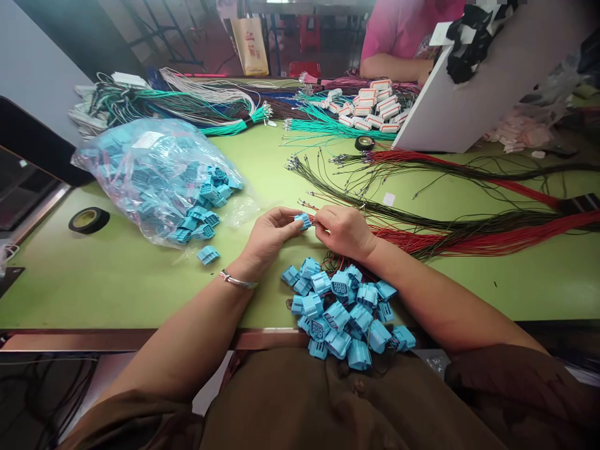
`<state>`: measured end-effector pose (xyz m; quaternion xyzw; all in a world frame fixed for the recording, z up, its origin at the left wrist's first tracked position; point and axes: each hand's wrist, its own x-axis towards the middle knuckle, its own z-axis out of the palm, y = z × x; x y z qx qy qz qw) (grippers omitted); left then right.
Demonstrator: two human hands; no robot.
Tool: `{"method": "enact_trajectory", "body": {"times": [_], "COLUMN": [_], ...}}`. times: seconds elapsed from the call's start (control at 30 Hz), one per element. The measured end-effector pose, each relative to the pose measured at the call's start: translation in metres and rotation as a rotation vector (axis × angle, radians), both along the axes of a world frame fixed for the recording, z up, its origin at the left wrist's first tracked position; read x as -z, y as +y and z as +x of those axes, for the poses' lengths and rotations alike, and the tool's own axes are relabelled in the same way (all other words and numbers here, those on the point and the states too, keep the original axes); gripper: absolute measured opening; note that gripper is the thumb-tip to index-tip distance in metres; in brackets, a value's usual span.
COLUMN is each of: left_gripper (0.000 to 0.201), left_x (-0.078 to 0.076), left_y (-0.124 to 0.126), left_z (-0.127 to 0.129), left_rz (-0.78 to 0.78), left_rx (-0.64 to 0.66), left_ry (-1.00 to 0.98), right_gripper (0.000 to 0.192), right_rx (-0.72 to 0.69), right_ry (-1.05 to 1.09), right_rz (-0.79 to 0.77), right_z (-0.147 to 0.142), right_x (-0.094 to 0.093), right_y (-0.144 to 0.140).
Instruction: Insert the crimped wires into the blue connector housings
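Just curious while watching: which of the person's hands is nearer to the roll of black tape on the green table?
Left. The left hand is right of the black tape roll, with the bag of blue connectors between; the right hand is farther right.

My left hand (269, 234) pinches a blue connector (303, 220) while my right hand (342, 232) meets it from the right. Near me lies a heap of blue connectors (344, 312) on the green surface (117, 281). To the left sits a clear bag of connectors (154, 175); red and dark wires (469, 231) stretch right.
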<state>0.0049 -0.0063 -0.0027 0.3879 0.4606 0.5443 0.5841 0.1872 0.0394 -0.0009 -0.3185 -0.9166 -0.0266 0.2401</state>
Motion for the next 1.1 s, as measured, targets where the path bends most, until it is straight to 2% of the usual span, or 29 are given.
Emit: {"method": "enact_trajectory", "body": {"times": [0.2, 0.37, 0.67, 0.77, 0.83, 0.9, 0.97, 1.03, 1.1], "left_gripper": [0.040, 0.039, 0.035, 0.037, 0.039, 0.040, 0.040, 0.040, 0.038], "left_x": [0.006, 0.005, 0.008, 0.005, 0.002, -0.002, -0.006, -0.008, -0.010], "left_y": [0.000, 0.000, 0.001, 0.000, 0.000, 0.000, 0.000, -0.001, -0.002], "left_z": [0.004, 0.002, 0.005, 0.005, 0.004, 0.003, 0.003, 0.003, 0.004], "left_rz": [-0.005, -0.040, -0.013, -0.018, -0.020, -0.030, -0.056, -0.085, -0.089], "left_rx": [-0.003, 0.009, 0.034, 0.007, -0.014, -0.039, -0.058, -0.052, -0.032], "left_ry": [-0.042, -0.098, -0.018, -0.038, -0.080, -0.133, -0.190, -0.241, -0.273], "right_gripper": [0.017, 0.012, 0.014, 0.014, 0.013, 0.013, 0.014, 0.016, 0.019], "right_rx": [-0.007, 0.059, 0.114, 0.124, 0.088, 0.060, 0.104, 0.235, 0.413], "right_ry": [0.085, 0.217, 0.040, 0.122, 0.230, 0.313, 0.358, 0.376, 0.318], "right_rz": [-0.154, -0.310, -0.288, -0.332, -0.444, -0.625, -0.780, -0.826, -0.786], "right_z": [-0.005, -0.003, -0.011, -0.011, -0.008, -0.004, 0.000, 0.000, -0.005], "right_x": [0.002, -0.005, -0.007, -0.008, -0.013, -0.020, -0.029, -0.037, -0.042], "right_y": [-0.003, -0.003, -0.006, -0.007, -0.004, 0.007, 0.027, 0.057, 0.092]}}
